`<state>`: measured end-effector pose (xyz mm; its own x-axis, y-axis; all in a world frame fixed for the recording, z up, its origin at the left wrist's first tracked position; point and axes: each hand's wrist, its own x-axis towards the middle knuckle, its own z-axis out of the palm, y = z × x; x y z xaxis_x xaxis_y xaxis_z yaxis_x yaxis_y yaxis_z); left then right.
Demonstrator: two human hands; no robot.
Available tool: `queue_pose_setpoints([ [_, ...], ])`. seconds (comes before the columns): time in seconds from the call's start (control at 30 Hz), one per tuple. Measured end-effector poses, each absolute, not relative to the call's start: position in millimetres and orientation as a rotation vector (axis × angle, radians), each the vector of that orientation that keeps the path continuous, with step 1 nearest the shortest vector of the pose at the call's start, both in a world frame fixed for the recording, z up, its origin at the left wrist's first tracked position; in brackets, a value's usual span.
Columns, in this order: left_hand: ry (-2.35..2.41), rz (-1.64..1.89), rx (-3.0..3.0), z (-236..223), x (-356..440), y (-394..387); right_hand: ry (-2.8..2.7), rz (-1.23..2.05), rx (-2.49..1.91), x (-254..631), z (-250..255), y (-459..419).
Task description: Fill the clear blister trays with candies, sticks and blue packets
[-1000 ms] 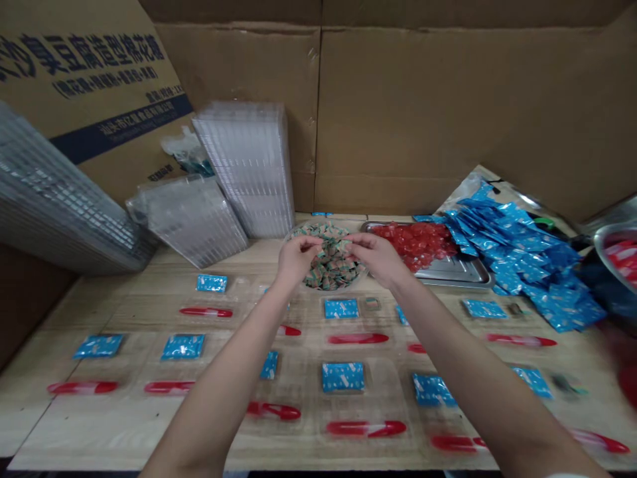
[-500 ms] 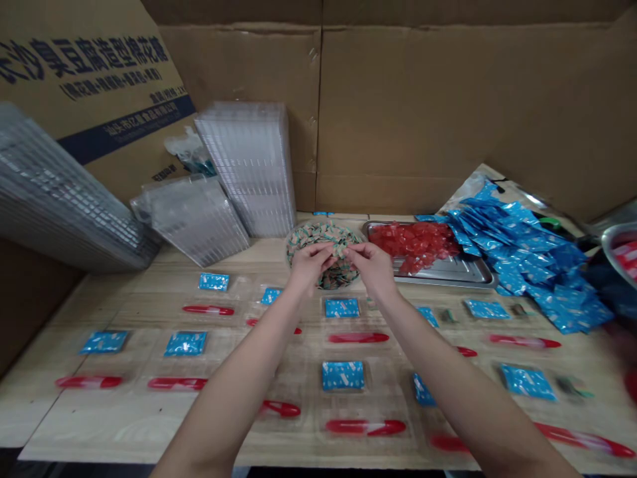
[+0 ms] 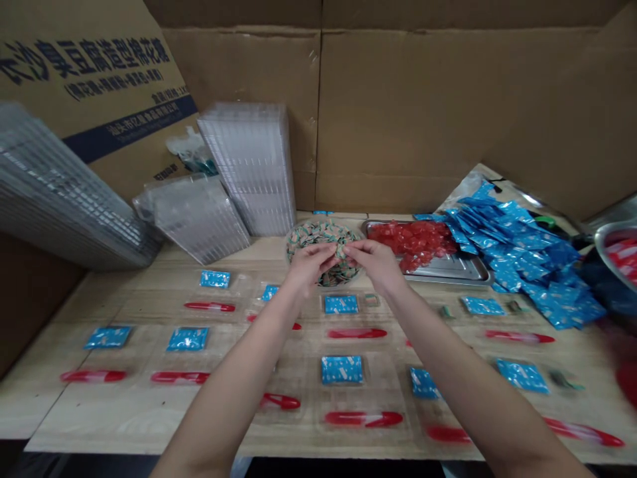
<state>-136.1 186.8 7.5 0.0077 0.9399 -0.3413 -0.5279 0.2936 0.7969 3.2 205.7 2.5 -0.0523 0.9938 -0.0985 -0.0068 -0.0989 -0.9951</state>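
Observation:
Both my hands meet above a round clear bowl [image 3: 287,251] heaped with small green-and-tan packets [image 3: 318,232]. My left hand [image 3: 309,263] is closed, thumb and fingers pinching at a small packet [image 3: 340,251]. From the other side my right hand [image 3: 374,260] pinches too, its fingertips at the same spot. Blur hides whether it is one packet or a joined pair. Below my arms lie clear plastic trays [image 3: 393,358], several with a blue sachet [image 3: 342,370] and a red plastic piece [image 3: 363,419]. A few also hold a small green-and-tan packet [image 3: 371,301].
Behind stand stacks of clear trays [image 3: 251,172], [image 3: 199,216] and a printed carton [image 3: 99,79]. Right of the bowl, a metal tray [image 3: 448,271] bears red packets [image 3: 415,242]. Farther right are piled blue sachets [image 3: 527,245] and a metal basin [image 3: 602,242]. Cardboard [image 3: 448,106] walls the back.
My hands stay over the bowl, still pinching, with the right wrist shifted slightly outward. The view has moved a little.

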Motion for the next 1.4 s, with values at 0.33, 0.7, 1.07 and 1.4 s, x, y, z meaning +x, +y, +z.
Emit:
queue_pose_setpoints([
  [0.33,1.122,1.162,0.664,7.8,-131.9,174.0,-1.742,1.12,-1.29,22.9,26.9,190.0],
  [0.7,1.057,1.082,0.594,17.5,-130.0,151.2,-1.906,0.913,-1.354,27.6,37.8,176.7],
  [1.07,1.034,1.013,0.575,24.4,-120.9,136.5,-2.047,1.16,-1.114,47.7,47.5,175.4],
  [1.4,0.959,1.116,0.348,12.3,-106.6,113.3,-1.547,1.312,-1.241,47.5,28.1,146.9],
])
